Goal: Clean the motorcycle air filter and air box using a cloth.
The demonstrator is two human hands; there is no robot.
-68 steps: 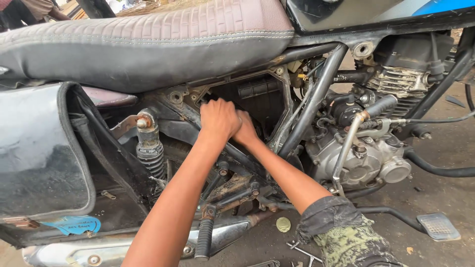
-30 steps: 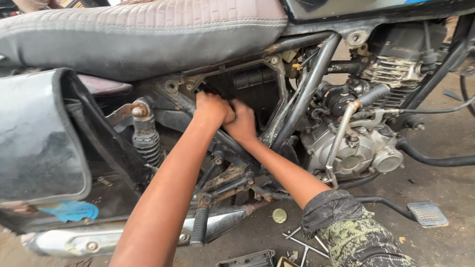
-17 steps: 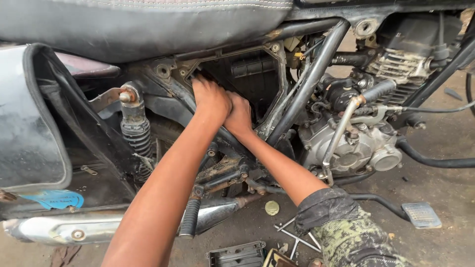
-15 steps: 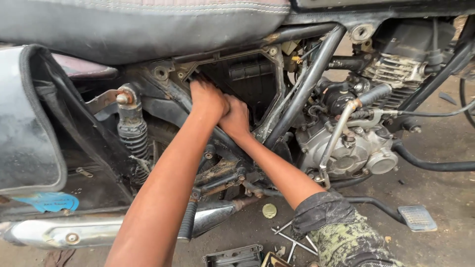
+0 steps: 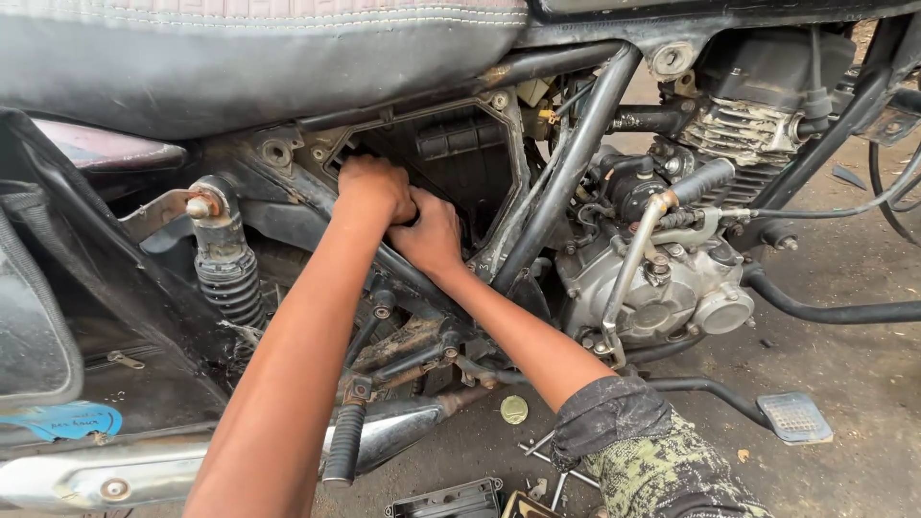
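Both my hands are pressed together inside the open side compartment (image 5: 451, 153) of a motorcycle, under the seat. My left hand (image 5: 372, 189) is curled into a fist at the compartment's lower left corner, against the frame. My right hand (image 5: 432, 230) sits just below and right of it, fingers bent and touching the left hand. What the fingers grip is hidden behind the hands. My right forearm ends in a rolled-up camouflage sleeve (image 5: 643, 451).
The grey seat (image 5: 259, 48) runs overhead. A rear shock absorber (image 5: 223, 259) stands left, the engine (image 5: 672, 278) and a diagonal frame tube (image 5: 566, 173) right. The chrome exhaust (image 5: 144, 470) lies low left. A brass coin-like disc (image 5: 514, 410), metal tools (image 5: 547, 456) and a foot pedal (image 5: 792, 416) lie on the ground.
The view has closed in and shifted so the motorcycle fills more of the frame. My hands stay clasped at the same corner of the compartment, with only slight shifts.
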